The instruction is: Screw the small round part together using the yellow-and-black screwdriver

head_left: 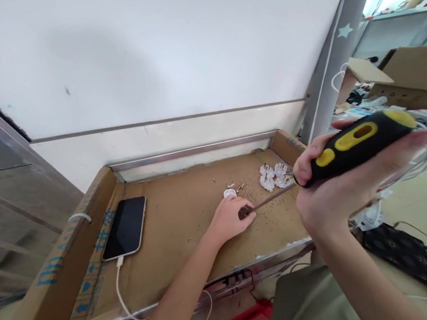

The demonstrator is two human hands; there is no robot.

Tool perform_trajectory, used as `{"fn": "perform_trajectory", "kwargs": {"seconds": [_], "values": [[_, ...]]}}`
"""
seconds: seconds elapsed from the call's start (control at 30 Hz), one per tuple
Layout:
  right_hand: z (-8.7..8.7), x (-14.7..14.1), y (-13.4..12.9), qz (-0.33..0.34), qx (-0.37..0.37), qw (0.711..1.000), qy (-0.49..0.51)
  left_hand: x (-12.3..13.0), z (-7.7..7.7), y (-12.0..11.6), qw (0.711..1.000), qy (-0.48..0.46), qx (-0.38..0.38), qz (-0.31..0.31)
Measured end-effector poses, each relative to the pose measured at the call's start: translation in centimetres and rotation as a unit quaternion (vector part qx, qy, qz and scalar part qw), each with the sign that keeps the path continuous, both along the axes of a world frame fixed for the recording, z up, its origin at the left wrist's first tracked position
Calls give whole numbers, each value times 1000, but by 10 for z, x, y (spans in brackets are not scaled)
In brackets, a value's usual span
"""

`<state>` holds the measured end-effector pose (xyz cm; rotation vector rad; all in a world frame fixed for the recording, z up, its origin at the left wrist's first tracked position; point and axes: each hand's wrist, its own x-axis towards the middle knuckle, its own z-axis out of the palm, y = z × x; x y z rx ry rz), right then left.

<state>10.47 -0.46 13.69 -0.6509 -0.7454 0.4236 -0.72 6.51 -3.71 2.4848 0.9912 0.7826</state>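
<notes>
My right hand (322, 202) grips a screwdriver (358, 144) with a black and yellow handle, its shaft pointing left and down. The tip reaches a small dark brown piece (244, 211), which the fingers of my left hand (229, 218) hold against the cardboard; its kind is unclear. Just beyond my left fingers sit a small round white part (229, 193) and several tiny brass-coloured pins (241, 186). Several clear plastic pieces (268, 177) with metal bits are grouped to the right, near the screwdriver shaft. Dark crumbs are scattered about the brown piece.
A phone (125, 227) with a white charging cable (119, 287) lies at the left of the cardboard-lined tray (173, 210). Raised cardboard walls edge its sides. A white panel (162, 48) stands behind. Cardboard boxes (424, 73) and clutter are at the right.
</notes>
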Motion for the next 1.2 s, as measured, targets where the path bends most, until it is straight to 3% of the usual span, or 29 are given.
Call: {"fn": "perform_trajectory", "kwargs": {"seconds": [0.37, 0.63, 0.97, 1.03, 1.07, 1.13, 1.2], "values": [[3, 5, -2, -3, 17, 1000, -3, -1, 2, 0, 1000, -4, -11, -2], [0, 2, 1, 1, -3, 1000, -12, -1, 0, 0, 1000, -1, -7, -4], [11, 2, 16, 42, -42, 997, -42, 0, 1, -1, 1000, 3, 1, -18], [14, 5, 21, 98, -56, 990, -81, 0, 1, 0, 1000, 5, -2, -22], [16, 9, 24, 158, -58, 979, -113, 0, 1, 0, 1000, 6, -2, -23], [19, 18, 31, 313, -54, 929, -190, 1, 1, 0, 1000, 5, -2, -25], [21, 28, 40, 450, -46, 855, -253, 1, 0, 1, 1000, 2, 0, -26]]}}
